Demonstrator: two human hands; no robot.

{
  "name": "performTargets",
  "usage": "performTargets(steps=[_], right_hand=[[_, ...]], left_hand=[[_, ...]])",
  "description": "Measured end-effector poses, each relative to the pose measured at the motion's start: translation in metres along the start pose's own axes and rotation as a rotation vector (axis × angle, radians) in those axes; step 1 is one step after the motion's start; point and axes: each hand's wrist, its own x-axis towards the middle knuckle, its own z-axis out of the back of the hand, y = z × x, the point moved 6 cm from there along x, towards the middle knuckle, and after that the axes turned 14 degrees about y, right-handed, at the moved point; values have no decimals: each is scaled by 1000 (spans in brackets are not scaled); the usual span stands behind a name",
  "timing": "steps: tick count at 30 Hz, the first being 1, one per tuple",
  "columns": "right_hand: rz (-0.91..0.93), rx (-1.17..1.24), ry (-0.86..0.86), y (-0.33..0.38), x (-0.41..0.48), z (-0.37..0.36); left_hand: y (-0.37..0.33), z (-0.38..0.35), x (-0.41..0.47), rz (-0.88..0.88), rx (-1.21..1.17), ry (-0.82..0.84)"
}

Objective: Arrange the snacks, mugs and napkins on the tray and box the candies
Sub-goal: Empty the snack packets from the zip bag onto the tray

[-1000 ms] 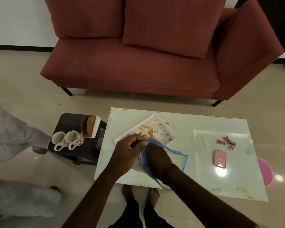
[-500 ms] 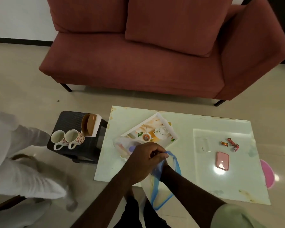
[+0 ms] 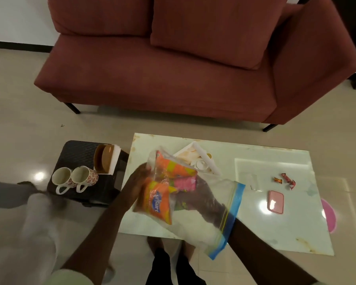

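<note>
Left hand (image 3: pixel 137 182): closed around the outside of the clear bag, at its closed end, holding it up over the near left part of the table
Right hand (image 3: pixel 201 197): pushed inside the bag through its mouth, seen through the plastic; the fingers lie against the pink packet, but I cannot tell whether they have closed on it
Bag (image 3: pixel 220 227): clear plastic with a blue zip strip at the open end, the strip sitting around the right forearm
Snacks (image 3: pixel 158 204): orange packets and a pink packet (image 3: pixel 185 183), all inside the bag, bunched at the end by the left hand
Tray (image 3: pixel 206 163): white with a printed picture, on the table just behind the bag, partly hidden by it
Candies (image 3: pixel 285 179): a few wrapped pieces lying loose on the right part of the table
Box (image 3: pixel 253 181): small clear box just left of the candies, hard to make out
Pink lid (image 3: pixel 275 202): flat on the table, in front of the candies
Mugs (image 3: pixel 75 178): two flowered mugs side by side on the dark stool (image 3: pixel 78 153) left of the table
Napkins (image 3: pixel 114 159): white stack in a brown holder on the stool, behind the mugs
Table (image 3: pixel 275 233): pale and glossy, in front of a red sofa (image 3: pixel 173 79)
</note>
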Motion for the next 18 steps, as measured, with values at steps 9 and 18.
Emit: performTargets(steps=[9, 18], right_hand=[[-294, 217, -118, -54, 18, 38], [-219, 115, -81, -104, 40, 106]], left_hand=[[72, 43, 27, 97, 0, -402], [134, 114, 45, 70, -88, -513]])
